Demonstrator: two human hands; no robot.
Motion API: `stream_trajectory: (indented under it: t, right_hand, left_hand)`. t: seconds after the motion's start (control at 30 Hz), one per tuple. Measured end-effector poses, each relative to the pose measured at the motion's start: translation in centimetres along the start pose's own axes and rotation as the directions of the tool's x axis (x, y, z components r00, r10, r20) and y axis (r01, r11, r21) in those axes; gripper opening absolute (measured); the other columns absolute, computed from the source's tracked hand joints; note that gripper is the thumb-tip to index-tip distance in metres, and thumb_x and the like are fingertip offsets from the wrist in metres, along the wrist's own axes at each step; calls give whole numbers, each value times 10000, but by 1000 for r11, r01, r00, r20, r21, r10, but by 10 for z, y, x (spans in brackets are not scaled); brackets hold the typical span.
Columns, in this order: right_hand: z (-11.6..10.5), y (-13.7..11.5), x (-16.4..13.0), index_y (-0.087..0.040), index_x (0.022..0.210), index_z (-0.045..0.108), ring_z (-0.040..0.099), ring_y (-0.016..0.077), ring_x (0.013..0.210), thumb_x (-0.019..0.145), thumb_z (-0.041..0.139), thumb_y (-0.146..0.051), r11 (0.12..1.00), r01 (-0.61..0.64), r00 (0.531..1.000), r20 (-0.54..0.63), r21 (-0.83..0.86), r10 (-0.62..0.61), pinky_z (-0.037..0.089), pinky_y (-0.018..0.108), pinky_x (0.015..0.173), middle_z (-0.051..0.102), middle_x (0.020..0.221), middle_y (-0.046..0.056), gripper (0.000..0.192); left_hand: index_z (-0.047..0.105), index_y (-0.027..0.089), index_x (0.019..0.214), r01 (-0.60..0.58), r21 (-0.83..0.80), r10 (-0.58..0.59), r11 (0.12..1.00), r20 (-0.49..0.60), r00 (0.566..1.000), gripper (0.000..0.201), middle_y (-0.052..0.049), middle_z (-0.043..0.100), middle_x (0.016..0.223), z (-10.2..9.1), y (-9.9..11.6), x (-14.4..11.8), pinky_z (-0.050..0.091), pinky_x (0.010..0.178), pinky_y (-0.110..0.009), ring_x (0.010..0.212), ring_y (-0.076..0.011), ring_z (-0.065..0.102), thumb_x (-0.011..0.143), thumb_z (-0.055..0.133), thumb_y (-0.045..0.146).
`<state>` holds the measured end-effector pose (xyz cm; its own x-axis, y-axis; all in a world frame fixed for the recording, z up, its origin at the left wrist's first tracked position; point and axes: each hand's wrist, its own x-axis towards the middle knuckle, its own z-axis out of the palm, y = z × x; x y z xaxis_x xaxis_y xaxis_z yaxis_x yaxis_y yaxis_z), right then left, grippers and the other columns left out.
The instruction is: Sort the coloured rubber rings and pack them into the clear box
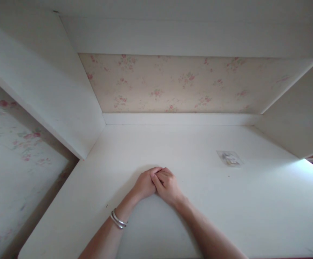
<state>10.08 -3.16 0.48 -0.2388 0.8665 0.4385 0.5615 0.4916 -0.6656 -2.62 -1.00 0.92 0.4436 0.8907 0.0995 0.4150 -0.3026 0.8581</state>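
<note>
Nearest to you, both forearms come up from the bottom edge and meet in the middle of the white desktop (253,216). Your left wrist carries two thin silver bangles (118,219). Your left hand (145,183) and your right hand (167,186) rest on the surface pressed together, fingers curled and folded over one another; they grip nothing that shows, only each other.

The thing closest to them is a small clear plastic packet (230,158), lying flat on the desktop. It sits to the right of your right hand and a little farther back, well apart from it, with bare white surface between. What is inside it is too small to make out.

The desktop is plain white and matte, with a few tiny dark specks. A patch of daylight brightens its far right part.

On the left, the desktop ends at an edge beside a slanting white side panel (45,90); beyond that panel you see floral wallpaper on the left wall (16,144). On the right, a second white panel (296,122) closes the recess, and a sliver of something red shows past its lower end.

At the back, a low white ledge (180,118) runs along the rear of the desktop, and above it is a back wall of cream paper with pink flowers (178,82). A white shelf board (189,36) roofs the recess overhead.
</note>
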Motion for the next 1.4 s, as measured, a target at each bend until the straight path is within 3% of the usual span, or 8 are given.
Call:
stream_trajectory:
  t: [0.4, 1.4]
  right_hand:
    - [-4, -4, -3, -196, 737, 634, 595, 155, 738, 964, 381, -320, 999, -31, 999, 36, -42, 32, 450, 282, 732, 651, 749, 46, 362]
    - [-6, -4, -3, -190, 752, 624, 588, 170, 783, 966, 373, -319, 996, 44, 997, 69, -76, -39, 459, 313, 773, 653, 793, 66, 355]
  left_hand:
    - [662, 193, 1025, -8, -18, 8, 1000, 9, 1000, 356, -28, 702, 1010, -1, 0, -1, 483, 850, -257, 913, -161, 633, 749, 463, 87]
    - [644, 182, 1063, -4, 15, 4, 1000, -9, 1000, 338, -41, 689, 1057, 1, -3, -1, 476, 896, -276, 955, -169, 623, 774, 486, 110]
